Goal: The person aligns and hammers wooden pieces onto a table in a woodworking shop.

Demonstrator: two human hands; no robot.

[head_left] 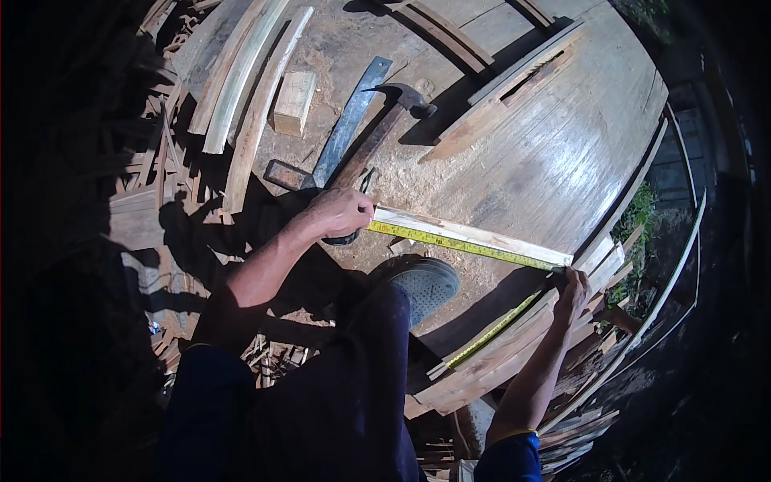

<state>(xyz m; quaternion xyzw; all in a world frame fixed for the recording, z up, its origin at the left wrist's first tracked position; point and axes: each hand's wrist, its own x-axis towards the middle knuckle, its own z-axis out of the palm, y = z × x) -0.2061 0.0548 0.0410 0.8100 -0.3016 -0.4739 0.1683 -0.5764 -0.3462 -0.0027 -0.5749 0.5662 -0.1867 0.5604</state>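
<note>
A pale wooden strip [474,233] lies crosswise over the board, with a yellow tape measure [450,244] stretched along its lower edge. My left hand [341,215] is closed at the strip's left end, gripping strip and tape. My right hand [572,291] is pinched on the tape at the strip's right end; more yellow tape [498,325] runs down-left from there. Just beyond my left hand lie a claw hammer [371,140] and a square [353,120] with a steel blade. My shoe [430,285] rests on the board below the strip.
The plywood surface [554,161] carries sawdust, a wooden block [293,103] and long planks [265,112] at upper left. A pale board [498,104] lies at upper right. Scrap wood [140,205] is piled at left; plants [634,241] and long bent strips show past the right edge.
</note>
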